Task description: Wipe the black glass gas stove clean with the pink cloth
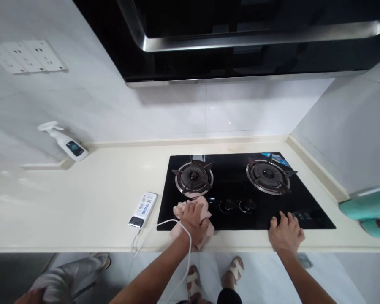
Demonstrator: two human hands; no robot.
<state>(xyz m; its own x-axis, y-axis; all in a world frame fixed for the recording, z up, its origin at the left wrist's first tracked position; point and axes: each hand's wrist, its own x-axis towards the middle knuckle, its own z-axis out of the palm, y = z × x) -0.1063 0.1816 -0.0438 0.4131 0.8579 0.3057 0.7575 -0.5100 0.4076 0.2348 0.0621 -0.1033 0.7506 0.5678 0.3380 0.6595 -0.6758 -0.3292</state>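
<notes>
My left hand is closed over a crumpled pink cloth, pressing it against the front left part of the black glass gas stove. The cloth reaches up close to the left burner and hangs over the stove's front edge. My right hand rests palm down at the front right edge, fingers apart on the glass and nothing held. Between the hands sit two black control knobs. The right burner lies beyond my right hand.
A white power bank lies on the cream counter, its white cable crossing my left forearm. A spray bottle leans at the back left. Overhead hangs the range hood. Green containers stand right. Another person's leg shows lower left.
</notes>
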